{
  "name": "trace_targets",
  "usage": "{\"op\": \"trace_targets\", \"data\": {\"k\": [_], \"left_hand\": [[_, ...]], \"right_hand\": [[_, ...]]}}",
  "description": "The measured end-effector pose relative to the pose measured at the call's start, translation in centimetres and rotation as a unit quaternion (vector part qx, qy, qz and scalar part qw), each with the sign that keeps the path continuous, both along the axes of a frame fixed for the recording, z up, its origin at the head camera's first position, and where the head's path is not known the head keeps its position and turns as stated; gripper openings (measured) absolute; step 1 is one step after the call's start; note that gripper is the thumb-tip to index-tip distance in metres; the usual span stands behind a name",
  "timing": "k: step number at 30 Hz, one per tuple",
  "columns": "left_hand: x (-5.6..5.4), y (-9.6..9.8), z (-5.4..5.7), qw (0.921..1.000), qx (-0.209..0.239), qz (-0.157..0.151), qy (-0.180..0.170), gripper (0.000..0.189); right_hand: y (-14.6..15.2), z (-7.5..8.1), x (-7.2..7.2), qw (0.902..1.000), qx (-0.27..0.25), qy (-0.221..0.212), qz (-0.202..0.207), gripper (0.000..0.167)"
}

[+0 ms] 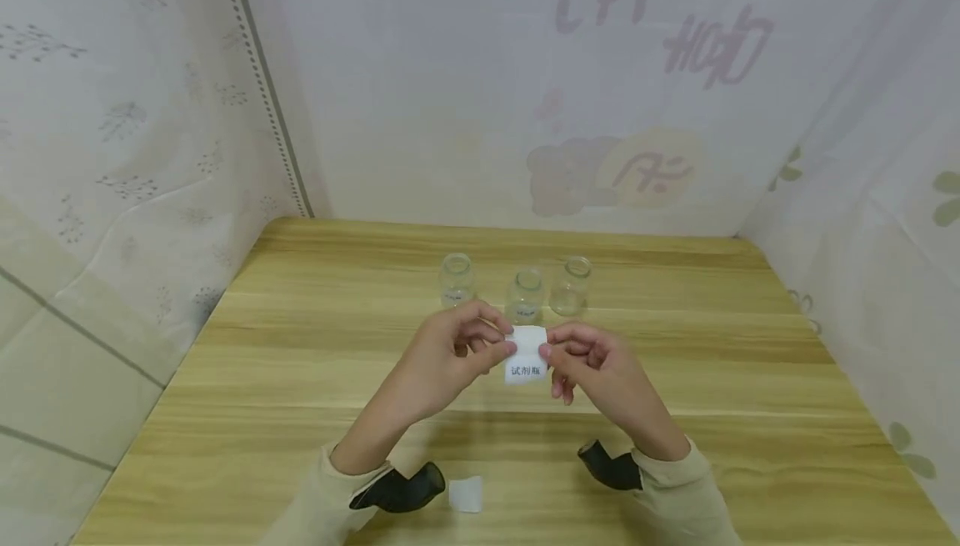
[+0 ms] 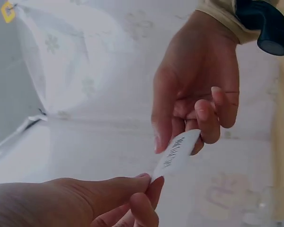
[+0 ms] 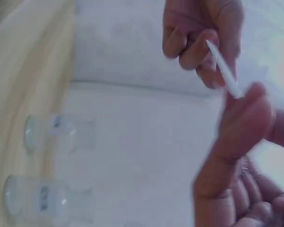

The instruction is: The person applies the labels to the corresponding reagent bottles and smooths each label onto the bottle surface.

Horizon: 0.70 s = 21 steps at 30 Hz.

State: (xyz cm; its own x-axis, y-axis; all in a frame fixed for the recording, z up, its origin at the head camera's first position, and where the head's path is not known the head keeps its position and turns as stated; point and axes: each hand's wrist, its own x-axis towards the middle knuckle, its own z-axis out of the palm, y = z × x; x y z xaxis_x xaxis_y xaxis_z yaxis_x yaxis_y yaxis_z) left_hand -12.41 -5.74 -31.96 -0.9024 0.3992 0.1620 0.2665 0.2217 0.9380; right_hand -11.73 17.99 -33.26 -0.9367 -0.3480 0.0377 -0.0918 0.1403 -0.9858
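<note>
Both hands hold a white paper label (image 1: 526, 372) above the table, with dark printed characters on its lower half. My left hand (image 1: 438, 367) pinches its left edge between thumb and index finger. At the right edge, the thumb and index finger of my right hand (image 1: 611, 375) grip it. The left wrist view shows the label (image 2: 179, 150) slightly bowed between the two hands. Beyond the hands stand three clear glass bottles: a left one (image 1: 457, 273) and a middle one (image 1: 526, 292) with printed labels low on their fronts, and a right one (image 1: 571, 286) with no label visible.
A small white paper piece (image 1: 466, 494) lies on the wooden table (image 1: 300, 363) near the left sleeve. Black curved pieces (image 1: 405, 489) stick out from both cuffs. Patterned cloth (image 1: 420, 112) hangs behind the table and along both sides.
</note>
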Motion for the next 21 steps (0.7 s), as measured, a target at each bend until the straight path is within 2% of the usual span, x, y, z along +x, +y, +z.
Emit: {"op": "trace_targets", "data": {"k": [2, 5, 8, 12, 18, 21], "left_hand": [[0.5, 0.1, 0.8, 0.9998, 0.011, 0.012, 0.008, 0.007], [1.2, 0.2, 1.4, 0.9994, 0.023, 0.022, 0.015, 0.005], [1.5, 0.3, 1.6, 0.9989, 0.029, 0.023, 0.029, 0.006], [1.8, 0.3, 1.7, 0.9973, 0.015, 0.028, 0.066, 0.012], [2.1, 0.3, 1.8, 0.9905, -0.007, 0.041, 0.131, 0.018], [2.0, 0.3, 1.7, 0.9872, -0.014, 0.042, 0.153, 0.021]], "right_hand": [[-0.1, 0.7, 0.5, 0.9998, -0.011, 0.018, 0.001, 0.016], [-0.1, 1.1, 1.1, 0.9982, -0.036, 0.047, 0.010, 0.010], [0.0, 1.4, 1.4, 0.9965, -0.059, 0.055, 0.022, 0.008], [0.1, 1.7, 1.6, 0.9940, -0.089, 0.057, 0.028, 0.011], [0.3, 1.9, 1.7, 0.9905, -0.112, 0.077, 0.023, 0.015], [0.3, 1.8, 1.7, 0.9891, -0.125, 0.075, 0.022, 0.017]]}}
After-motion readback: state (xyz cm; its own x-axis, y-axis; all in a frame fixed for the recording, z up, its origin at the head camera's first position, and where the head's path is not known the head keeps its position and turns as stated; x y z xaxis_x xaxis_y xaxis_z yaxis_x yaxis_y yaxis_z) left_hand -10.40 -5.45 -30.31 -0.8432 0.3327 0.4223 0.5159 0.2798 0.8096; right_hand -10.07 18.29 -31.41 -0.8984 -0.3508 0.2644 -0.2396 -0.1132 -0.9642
